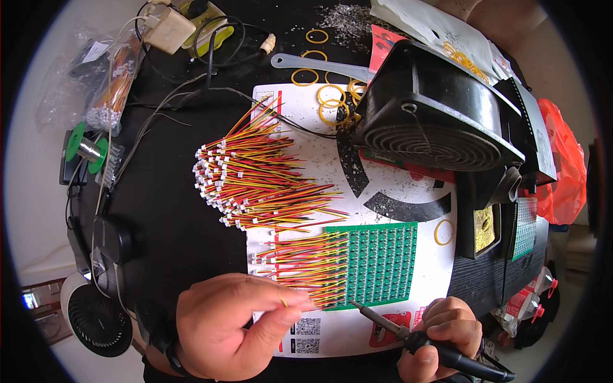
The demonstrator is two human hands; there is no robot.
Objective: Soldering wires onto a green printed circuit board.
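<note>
My left hand (223, 325) is closed in a pinch at the lower left of a green circuit board panel (383, 268). Between thumb and forefinger are thin red and yellow wires (313, 304), mostly covered by the fingers. In my right hand (450, 332) is a soldering iron (385, 321) with a black handle, its tip at the panel's lower left part. Rows of connector leads (306, 265) lie with their wire ends along the panel's left columns and white plugs to the left. Above them a large heap of loose red, yellow and black leads (255, 182) spreads out.
A black fan unit (440, 115) stands at the upper right, with a yellow sponge tray (485, 228) below it. Rubber bands (332, 96) lie beside the fan. A solder spool (88, 151), bagged leads (118, 89) and cables occupy the left; a small fan (99, 319) is lower left.
</note>
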